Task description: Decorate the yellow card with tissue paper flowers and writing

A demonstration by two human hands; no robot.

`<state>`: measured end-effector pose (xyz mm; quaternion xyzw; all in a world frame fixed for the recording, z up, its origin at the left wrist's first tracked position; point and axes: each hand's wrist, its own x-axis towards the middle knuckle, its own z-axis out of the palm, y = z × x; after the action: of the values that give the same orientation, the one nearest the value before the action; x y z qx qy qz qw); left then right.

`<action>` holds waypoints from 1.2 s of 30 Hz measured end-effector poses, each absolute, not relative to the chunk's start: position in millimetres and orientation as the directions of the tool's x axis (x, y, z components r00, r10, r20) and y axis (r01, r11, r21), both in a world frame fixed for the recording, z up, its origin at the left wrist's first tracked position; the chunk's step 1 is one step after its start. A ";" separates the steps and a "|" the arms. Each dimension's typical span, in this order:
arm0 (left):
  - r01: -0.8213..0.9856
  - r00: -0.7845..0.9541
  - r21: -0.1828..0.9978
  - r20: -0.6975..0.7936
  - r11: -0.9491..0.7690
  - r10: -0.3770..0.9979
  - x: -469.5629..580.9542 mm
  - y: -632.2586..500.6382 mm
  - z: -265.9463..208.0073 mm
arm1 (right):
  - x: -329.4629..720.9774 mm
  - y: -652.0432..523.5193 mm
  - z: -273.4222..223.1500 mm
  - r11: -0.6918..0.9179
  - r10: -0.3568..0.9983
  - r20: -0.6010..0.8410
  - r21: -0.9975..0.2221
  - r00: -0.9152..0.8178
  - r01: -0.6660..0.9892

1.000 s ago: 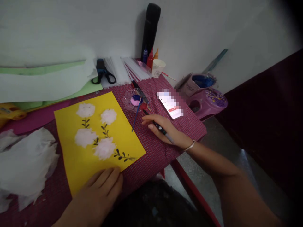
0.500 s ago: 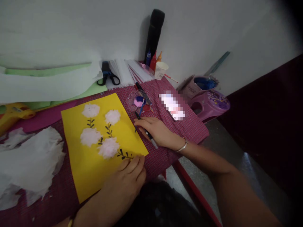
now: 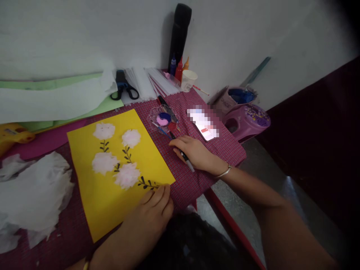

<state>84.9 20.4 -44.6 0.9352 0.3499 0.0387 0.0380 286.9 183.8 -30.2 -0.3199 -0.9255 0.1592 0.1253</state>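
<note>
My left hand lies on the lower right part of a yellow sheet, fingers out and pressing the paper. White ruffled flowers and black leafy stems decorate the sheet. Just right of the sheet, my right hand is closed around a black marker with a grey end; its fingers partly hide the marker. Beyond that hand is a clear palette with blue, pink and red paint. A thin blue brush rests against the palette's near side.
A lit phone lies to the right. Crumpled white tissue and a yellow glue gun are at left. Scissors, paint bottles and a paper cup stand along the back. A purple stool is beyond the table edge.
My right hand has moved right with the marker, away from the sheet's edge. The blue brush now lies at a different angle by the palette. My left hand stays on the sheet.
</note>
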 end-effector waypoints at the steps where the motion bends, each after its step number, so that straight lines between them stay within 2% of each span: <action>1: 0.653 0.752 0.098 0.037 -0.751 0.658 85.2 20.4 -44.4 | 289.5 185.1 -30.6 0.744 0.634 0.132 -0.374 -0.762 0.554; 9: 0.671 0.736 0.147 -0.012 -0.727 0.677 86.5 20.0 -42.4 | 295.1 185.6 -40.6 0.735 0.656 0.147 -0.349 -0.740 0.582; 15: 0.659 0.748 0.142 -0.021 -0.738 0.664 86.3 23.9 -34.8 | 300.2 181.0 -44.6 0.712 0.682 0.167 -0.375 -0.712 0.594; 21: 0.662 0.748 0.141 -0.056 -0.736 0.661 85.6 24.4 -31.9 | 305.0 179.9 -49.0 0.718 0.685 0.194 -0.344 -0.702 0.606; 25: 0.653 0.755 0.138 -0.039 -0.745 0.654 84.5 23.9 -35.8 | 308.6 180.2 -55.6 0.732 0.678 0.257 -0.323 -0.688 0.600; 29: 0.649 0.758 0.126 -0.024 -0.750 0.652 85.2 25.3 -35.6 | 304.9 185.7 -50.1 0.685 0.728 0.319 -0.319 -0.607 0.654; 36: 0.645 0.762 0.112 -0.031 -0.756 0.647 87.1 24.5 -30.5 | 277.7 199.7 -33.4 0.667 0.745 0.237 -0.247 -0.624 0.703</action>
<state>87.1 24.5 -30.5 0.9369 0.3447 0.0049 0.0578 277.7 199.7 -33.4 -0.4028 -0.8986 0.0651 0.1611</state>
